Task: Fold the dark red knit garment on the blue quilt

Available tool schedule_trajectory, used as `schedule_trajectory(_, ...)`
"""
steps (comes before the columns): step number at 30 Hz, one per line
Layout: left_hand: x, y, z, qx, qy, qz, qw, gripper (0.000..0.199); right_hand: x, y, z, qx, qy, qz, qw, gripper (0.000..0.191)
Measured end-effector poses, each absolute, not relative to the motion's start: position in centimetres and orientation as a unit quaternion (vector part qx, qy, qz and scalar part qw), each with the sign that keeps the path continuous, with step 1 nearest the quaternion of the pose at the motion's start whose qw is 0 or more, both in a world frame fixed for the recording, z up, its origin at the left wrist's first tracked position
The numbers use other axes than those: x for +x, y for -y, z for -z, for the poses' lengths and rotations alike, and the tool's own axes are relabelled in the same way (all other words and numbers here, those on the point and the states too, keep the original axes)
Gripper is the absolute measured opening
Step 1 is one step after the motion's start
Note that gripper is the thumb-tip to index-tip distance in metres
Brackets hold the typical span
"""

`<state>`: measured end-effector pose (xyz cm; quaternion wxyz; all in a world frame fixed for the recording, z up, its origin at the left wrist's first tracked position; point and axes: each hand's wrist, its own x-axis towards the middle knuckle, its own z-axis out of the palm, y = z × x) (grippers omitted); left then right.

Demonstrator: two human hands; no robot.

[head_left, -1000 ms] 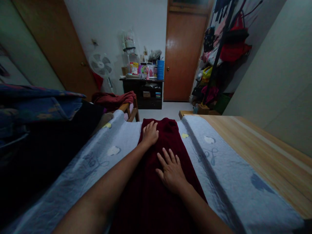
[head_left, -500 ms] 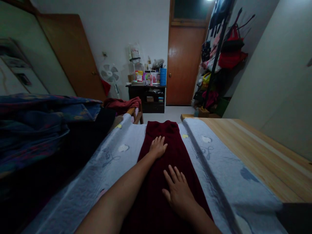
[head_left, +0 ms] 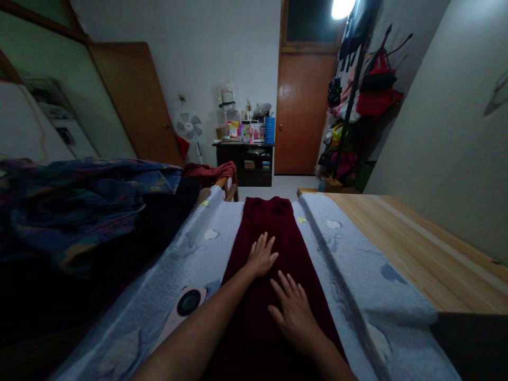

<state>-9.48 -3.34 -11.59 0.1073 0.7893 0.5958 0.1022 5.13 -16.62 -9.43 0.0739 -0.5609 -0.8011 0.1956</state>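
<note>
A long dark red garment (head_left: 273, 217) lies flat down the middle of a light blue-grey patterned cloth (head_left: 357, 264). My left hand (head_left: 262, 256) rests on the garment with its fingers spread, holding nothing. Nearer to me and slightly to the right, my right hand (head_left: 292, 311) is also spread palm down on the red fabric. Beside my left forearm, a pink phone (head_left: 190, 302) with a round dark camera ring lies partly hidden on the cloth.
Blue patterned clothes (head_left: 87, 196) are heaped at the left on dark fabric. A bare wooden board (head_left: 416, 227) extends at the right. Beyond stand a red cloth (head_left: 210, 172) on a wooden frame, a dark cabinet (head_left: 242, 177), a fan (head_left: 189, 127) and a door (head_left: 304, 106).
My left hand has come nearer to me along the garment, closer to my right hand. The view has tilted up a little, and the phone now shows beside my left forearm.
</note>
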Motion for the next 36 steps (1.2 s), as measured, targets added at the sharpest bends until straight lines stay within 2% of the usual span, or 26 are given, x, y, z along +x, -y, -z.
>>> schedule_trajectory(8,-12.7,11.9,11.4,0.769,-0.593,-0.126,0.206,0.06,5.2,16.8,9.4,-0.556,0.809,-0.171,0.084,0.06)
schedule_trajectory(16,-13.3,17.9,10.2,0.657,-0.614,-0.306,0.312,0.069,5.6,19.5,8.9,-0.545,0.816,-0.159,0.112,0.056)
schedule_trajectory(22,-13.4,19.5,10.3,0.607,-0.602,-0.349,0.384,0.056,6.6,21.0,8.6,-0.485,0.847,-0.169,0.135,0.073)
schedule_trajectory(26,-13.1,20.3,10.2,0.622,-0.616,-0.353,0.33,0.051,6.7,20.8,9.0,-0.445,0.86,-0.173,0.179,0.064)
schedule_trajectory(31,-12.6,22.0,10.3,0.706,-0.616,-0.331,0.109,0.046,6.6,20.4,9.0,-0.413,0.881,-0.163,0.164,0.061)
schedule_trajectory(33,-12.6,22.7,10.2,0.742,-0.589,-0.307,0.096,0.04,6.6,20.4,8.8,-0.403,0.891,-0.152,0.147,0.062)
schedule_trajectory(36,-12.7,23.6,9.7,0.777,-0.545,-0.283,0.137,0.034,6.3,20.5,8.1,-0.399,0.896,-0.137,0.14,0.061)
